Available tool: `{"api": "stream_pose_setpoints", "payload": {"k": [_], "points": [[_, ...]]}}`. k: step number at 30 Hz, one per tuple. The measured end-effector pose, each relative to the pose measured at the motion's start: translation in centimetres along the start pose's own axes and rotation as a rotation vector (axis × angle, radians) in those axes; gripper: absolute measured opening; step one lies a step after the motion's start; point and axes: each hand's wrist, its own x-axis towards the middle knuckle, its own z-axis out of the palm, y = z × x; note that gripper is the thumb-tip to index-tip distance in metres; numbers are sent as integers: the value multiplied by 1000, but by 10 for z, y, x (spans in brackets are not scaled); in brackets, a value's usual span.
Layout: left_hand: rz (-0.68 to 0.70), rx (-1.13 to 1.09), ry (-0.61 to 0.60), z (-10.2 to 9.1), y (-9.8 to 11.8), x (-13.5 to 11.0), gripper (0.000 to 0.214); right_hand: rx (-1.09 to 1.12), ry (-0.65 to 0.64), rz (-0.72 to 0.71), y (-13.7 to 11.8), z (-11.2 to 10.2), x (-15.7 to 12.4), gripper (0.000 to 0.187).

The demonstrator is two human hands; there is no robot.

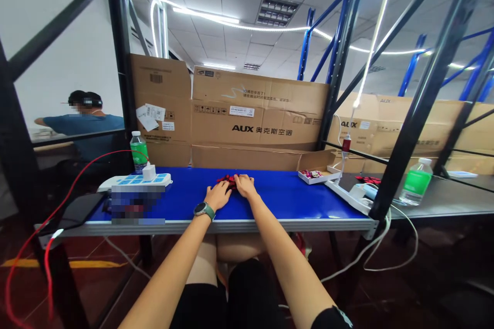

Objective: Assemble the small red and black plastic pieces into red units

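Both my hands rest on the blue tabletop (293,198) at its middle. My left hand (218,194), with a watch on the wrist, lies with its fingers curled onto a small pile of red pieces (227,180). My right hand (244,184) sits right beside it, fingers bent down over the same red pile. The pieces are too small to name, and the fingertips are partly hidden among them.
A white power strip (135,180) with a plugged charger and a green-labelled bottle (138,151) stand at the left. A shallow white tray (318,175) with small items sits right of my hands. Cardboard boxes (254,118) wall the back. Another person sits far left. A second bottle (416,181) stands right.
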Motion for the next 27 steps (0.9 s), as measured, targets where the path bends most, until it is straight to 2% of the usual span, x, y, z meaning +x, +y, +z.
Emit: {"api": "stream_pose_setpoints", "payload": {"k": [3,5,8,10,12,15,18,21,24,27], "points": [[-48,17,34,-2,3,-2,35,-34,68,-20,-2,-6,-2,56],[-83,32,54,-3,5,-2,34,-19,88,-83,-5,-9,2,50],[-110,40,65,-4,5,-3,33,-9,8,-154,-9,-10,10,48],[-101,35,62,-4,4,-3,32,-3,-55,-144,-10,-7,14,50],[-80,28,60,-3,3,-2,31,17,-59,-126,-7,-4,13,53],[-55,6,61,-2,2,0,30,69,34,-91,3,-3,9,56],[-58,-46,52,-1,0,2,37,121,148,34,15,-7,6,55],[-33,-109,51,3,-5,4,33,96,66,112,21,-8,5,52],[18,-163,66,12,-13,7,35,16,-47,83,19,-7,5,51],[56,-167,28,19,-19,13,43,-76,-40,65,15,-5,3,47]]}}
